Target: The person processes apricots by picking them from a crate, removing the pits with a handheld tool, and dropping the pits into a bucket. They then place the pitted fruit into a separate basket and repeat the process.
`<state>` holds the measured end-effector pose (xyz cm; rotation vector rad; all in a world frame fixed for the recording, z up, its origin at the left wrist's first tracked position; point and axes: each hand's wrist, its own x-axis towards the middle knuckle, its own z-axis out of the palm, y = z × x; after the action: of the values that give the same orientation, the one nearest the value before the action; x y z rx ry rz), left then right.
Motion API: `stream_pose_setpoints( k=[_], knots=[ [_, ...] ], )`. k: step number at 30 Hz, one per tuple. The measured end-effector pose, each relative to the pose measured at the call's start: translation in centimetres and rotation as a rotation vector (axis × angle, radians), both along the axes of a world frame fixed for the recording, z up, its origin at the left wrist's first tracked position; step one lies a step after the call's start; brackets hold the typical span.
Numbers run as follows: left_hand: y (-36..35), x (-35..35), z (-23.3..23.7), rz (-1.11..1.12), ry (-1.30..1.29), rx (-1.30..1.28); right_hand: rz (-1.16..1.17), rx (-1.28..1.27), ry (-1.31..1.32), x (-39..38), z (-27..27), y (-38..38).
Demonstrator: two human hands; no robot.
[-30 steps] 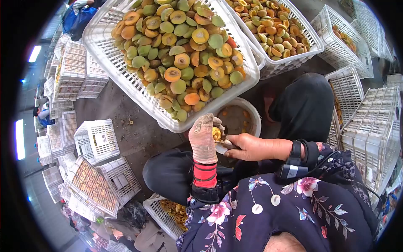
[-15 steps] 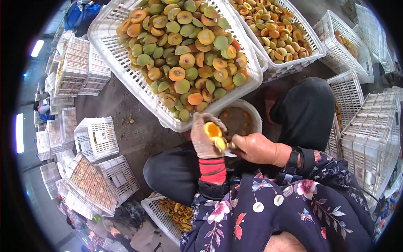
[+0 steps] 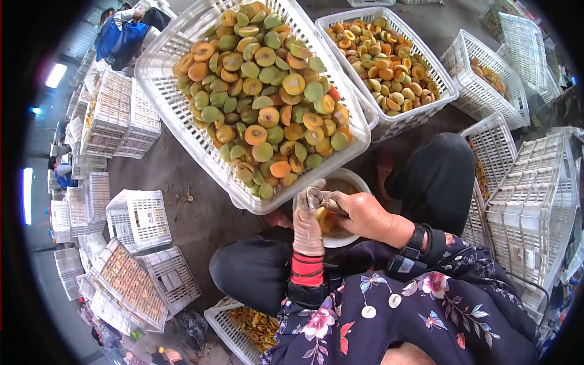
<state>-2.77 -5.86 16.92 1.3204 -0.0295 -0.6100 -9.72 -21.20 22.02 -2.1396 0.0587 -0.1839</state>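
My left hand [image 3: 307,225], in a pale, stained glove with a red band at the wrist, is raised over a round white bowl [image 3: 359,177]. Its fingers are blurred and partly hidden. My bare right hand [image 3: 369,216] is closed on a small tool with a metal ring [image 3: 314,197], which meets the left fingertips. Blurred orange fruit pieces [image 3: 329,222] show between the hands, above the bowl; whether the left hand holds them is unclear. Just beyond is a large white crate [image 3: 182,131] heaped with green and orange fruit halves [image 3: 261,91].
A second crate of fruit halves [image 3: 389,67] stands behind on the right. More white crates are stacked at the right [image 3: 529,207] and left [image 3: 109,115]. A crate of orange pieces [image 3: 252,325] sits by my left leg. Another person [image 3: 125,36] is at the upper left.
The yellow-orange fruit at my left palm now appears lower and blurred between the hands. The tool's ring has come up to the left fingertips. The camera view has shifted slightly.
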Motion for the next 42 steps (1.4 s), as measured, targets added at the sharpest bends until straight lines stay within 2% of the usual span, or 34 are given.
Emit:
stream_pose_setpoints(
  k=[1, 2, 3, 4, 5, 6, 7, 8, 9, 11, 13, 16, 19, 23, 24, 27, 28, 29, 31, 34, 42],
  knots=[
    [-0.6, -0.2, 0.2, -0.010, 0.055, -0.104, 0.055, -0.030, 0.035, 0.4, -0.3, -0.6],
    [-0.7, 0.0, -0.6, 0.026, -0.033, -0.052, 0.110, -0.062, 0.070, 0.9, -0.4, -1.2],
    [-0.6, 0.2, -0.2, 0.028, -0.041, -0.059, 0.037, -0.099, 0.032, 1.4, 0.3, -2.1],
    [-0.2, 0.4, 0.2, 0.015, 0.101, -0.124, -0.004, -0.103, -0.046, 2.3, -0.1, -3.7],
    [-0.1, 0.5, 0.9, 0.001, 0.244, -0.187, -0.095, -0.104, -0.147, 3.6, 2.8, -5.7],
    [-0.1, 0.7, 1.8, 0.081, 0.287, -0.099, -0.234, -0.346, -0.018, 5.1, 3.5, -8.2],
    [0.0, 0.8, 1.5, 0.082, 0.285, -0.102, -0.335, -0.281, -0.166, 6.4, 5.0, -10.6],
    [0.2, 0.9, 0.8, 0.095, 0.291, -0.110, -0.461, -0.291, -0.429, 8.2, 5.8, -12.2],
    [0.1, 1.0, 0.3, 0.106, 0.298, -0.118, -0.451, -0.390, -0.366, 9.1, 6.1, -13.4],
    [-0.3, 1.3, -0.5, 0.120, 0.297, -0.165, -0.350, -0.520, -0.075, 11.3, 4.4, -11.8],
    [-0.7, 1.8, -1.3, 0.108, 0.379, -0.164, -0.197, -0.520, -0.037, 13.0, 0.3, -9.0],
    [-0.2, 1.5, -1.0, 0.147, 0.310, -0.167, -0.110, -0.507, -0.054, 14.3, -3.6, -6.9],
    [0.2, 1.7, -0.3, 0.176, 0.342, -0.242, -0.110, -0.481, -0.113, 13.9, -2.7, -6.9],
    [-0.5, 1.8, 1.6, 0.140, 0.357, -0.311, -0.044, -0.390, -0.230, 9.3, -0.2, -4.3],
    [-1.1, 2.0, 1.8, 0.133, 0.248, -0.299, -0.002, -0.380, -0.212, 7.9, 0.2, -3.0],
    [-1.7, 0.7, 2.2, 0.236, -0.159, 0.013, 0.083, -0.337, -0.127, 4.2, 0.4, 0.5],
    [-1.2, 0.8, 2.6, 0.191, 0.026, -0.147, 0.116, -0.255, -0.083, 3.2, 1.0, 1.3],
    [-1.1, 0.5, 3.6, 0.215, 0.067, -0.231, 0.154, -0.183, -0.001, 2.2, 2.0, 1.7],
    [-0.2, 0.8, 3.7, 0.262, 0.189, -0.261, 0.142, -0.038, -0.004, 0.6, 2.1, 2.2],
    [0.3, 0.5, 4.5, 0.274, 0.170, -0.227, 0.191, -0.168, 0.147, -0.5, 3.2, 1.5],
    [0.3, -0.3, 5.6, 0.221, 0.032, -0.055, 0.228, -0.290, 0.187, -1.0, 3.8, 1.3]
  ],
)
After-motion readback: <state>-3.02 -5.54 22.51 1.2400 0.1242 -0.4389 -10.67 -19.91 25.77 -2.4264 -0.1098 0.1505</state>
